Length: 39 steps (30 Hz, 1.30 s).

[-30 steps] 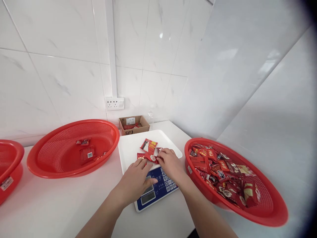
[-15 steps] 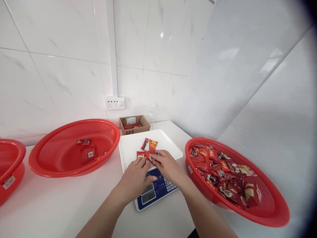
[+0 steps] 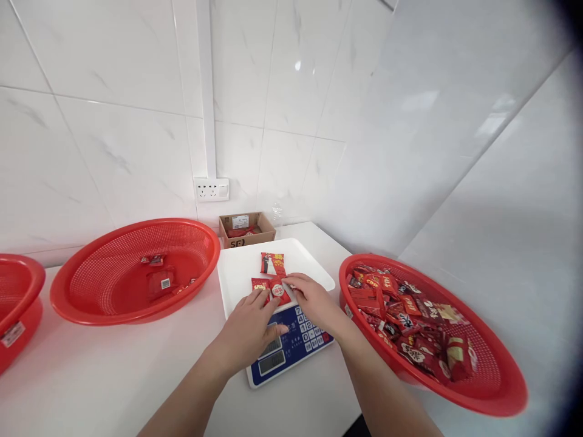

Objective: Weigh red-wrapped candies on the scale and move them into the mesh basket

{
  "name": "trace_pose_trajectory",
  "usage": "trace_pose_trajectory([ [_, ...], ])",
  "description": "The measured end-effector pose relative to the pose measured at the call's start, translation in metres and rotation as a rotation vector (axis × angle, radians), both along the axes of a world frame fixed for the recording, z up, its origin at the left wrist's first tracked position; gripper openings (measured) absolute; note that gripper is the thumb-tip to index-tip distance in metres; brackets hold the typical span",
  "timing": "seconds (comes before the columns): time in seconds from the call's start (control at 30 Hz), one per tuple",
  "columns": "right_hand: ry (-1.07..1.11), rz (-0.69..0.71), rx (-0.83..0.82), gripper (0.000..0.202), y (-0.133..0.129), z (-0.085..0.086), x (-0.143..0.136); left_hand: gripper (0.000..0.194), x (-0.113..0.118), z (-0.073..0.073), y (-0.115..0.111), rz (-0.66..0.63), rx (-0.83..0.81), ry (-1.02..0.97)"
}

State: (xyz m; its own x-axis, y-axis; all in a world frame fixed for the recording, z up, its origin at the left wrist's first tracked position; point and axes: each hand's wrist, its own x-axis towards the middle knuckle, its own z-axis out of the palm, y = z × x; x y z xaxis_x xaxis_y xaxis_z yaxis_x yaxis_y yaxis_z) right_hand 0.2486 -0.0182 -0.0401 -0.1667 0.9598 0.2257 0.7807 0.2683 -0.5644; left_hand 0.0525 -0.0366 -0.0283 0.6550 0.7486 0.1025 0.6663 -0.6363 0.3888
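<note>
Several red packets lie on the white tray (image 3: 310, 260) of a scale with a blue keypad panel (image 3: 291, 341). The rear packet (image 3: 272, 263) lies flat, apart from both hands. My left hand (image 3: 249, 331) has its fingers spread over the near part of the tray, fingertips at a small red packet (image 3: 260, 283) and the thumb over the panel. A red packet with a round pale print (image 3: 279, 291) lies between my hands. My right hand (image 3: 314, 302) is closed at the right of that packet, its fingertips round something small and mostly hidden.
A full red basket (image 3: 505, 388) of packets stands at the right. On the left are a red basket (image 3: 86, 267) with a few packets and part of another (image 3: 22, 303). A cardboard box (image 3: 248, 238) sits behind the scale, near the wall socket (image 3: 212, 189).
My right hand has shifted slightly right, showing more of the keypad and the round-printed packet. The rear packet has turned straighter. My left hand has barely moved.
</note>
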Motion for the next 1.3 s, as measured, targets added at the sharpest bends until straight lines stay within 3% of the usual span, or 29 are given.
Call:
trace_pose_trajectory([
  [0.13,0.006,-0.049,0.018,0.048,0.017,-0.004,0.011,0.051,-0.001,-0.004,0.001,-0.008,0.037,-0.016],
  [0.3,0.011,0.000,0.024,0.048,0.024,-0.007,0.011,0.056,-0.003,-0.007,0.003,-0.011,-0.023,-0.007],
  [0.63,-0.106,0.097,-0.015,0.046,0.028,-0.005,0.000,0.061,-0.001,0.004,0.001,-0.002,-0.110,0.078],
  [0.97,-0.131,0.044,-0.035,0.052,0.009,-0.005,0.009,0.058,0.000,0.006,0.001,0.008,-0.138,0.089],
  [1.3,-0.001,0.059,0.067,0.039,0.003,-0.015,0.016,0.059,0.000,0.000,0.002,0.007,-0.107,0.091],
])
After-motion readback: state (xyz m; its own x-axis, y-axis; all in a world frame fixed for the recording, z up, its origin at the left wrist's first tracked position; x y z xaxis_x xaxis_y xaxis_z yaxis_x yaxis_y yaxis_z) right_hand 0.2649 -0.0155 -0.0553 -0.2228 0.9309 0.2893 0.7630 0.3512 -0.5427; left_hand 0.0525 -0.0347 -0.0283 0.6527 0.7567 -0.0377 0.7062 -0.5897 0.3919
